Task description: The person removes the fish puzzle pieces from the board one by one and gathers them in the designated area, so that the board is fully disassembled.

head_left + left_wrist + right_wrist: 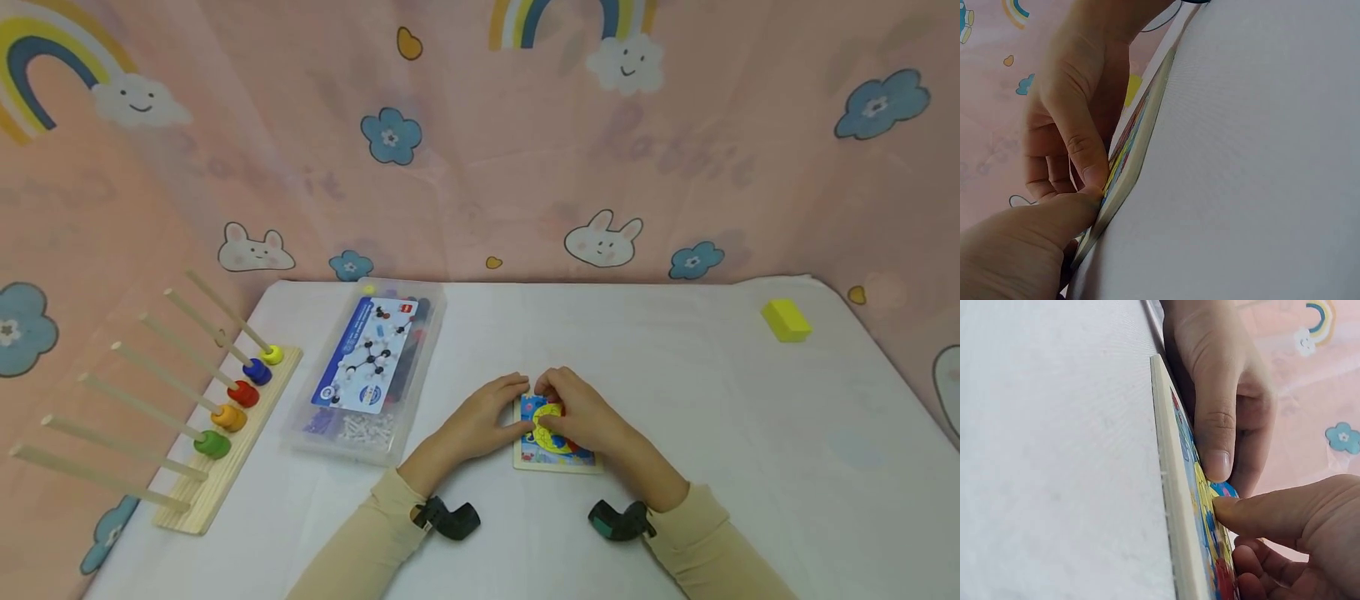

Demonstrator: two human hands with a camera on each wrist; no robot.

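Observation:
A small wooden jigsaw puzzle [558,458] lies flat on the white table, its picture blue with a yellow figure [545,437] and some red. My left hand [483,417] holds its left side, with the thumb on the picture and the fingers at the far edge. From the right, my right hand [588,417] reaches over the board. Its thumb [1235,512] meets the yellow part while the other fingers curl at the far edge, pinching a puzzle piece there. The two thumb tips nearly meet. Both hands cover much of the board's upper half.
Left of my hands lies a clear plastic case [420,392] of small parts with a molecule label. Farther left stands a wooden peg rack [191,508] with coloured rings on several pegs. A yellow block [786,321] sits at the back right. Behind the table hangs a pink printed cloth [480,167].

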